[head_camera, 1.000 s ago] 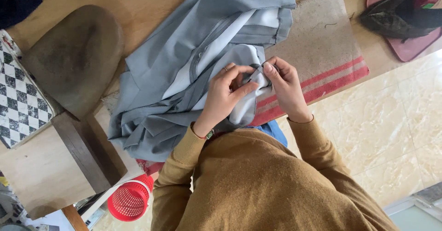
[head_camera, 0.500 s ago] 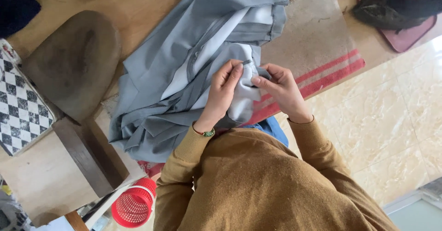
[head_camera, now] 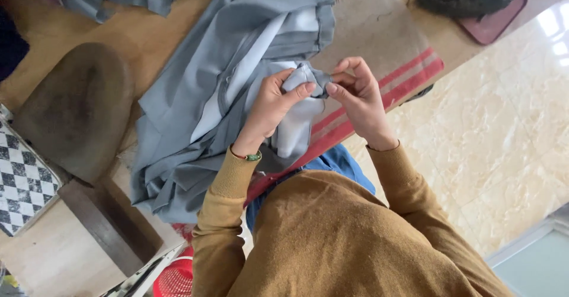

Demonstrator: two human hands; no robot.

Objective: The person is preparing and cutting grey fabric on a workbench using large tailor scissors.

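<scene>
Black-and-white checkered cloth: lying at the far left edge. Dark grey-brown oval pad: resting on the wooden counter. Red plastic mesh basket: sitting low, under the counter edge. Large grey fabric garment: spreading across the counter and over a beige mat with red stripes. Left hand: pinching a small fold of the garment, fingers closed on it. Right hand: gripping the same fold just beside, fingertips nearly touching the left. Dark bag on a maroon tray: sitting top right.
</scene>
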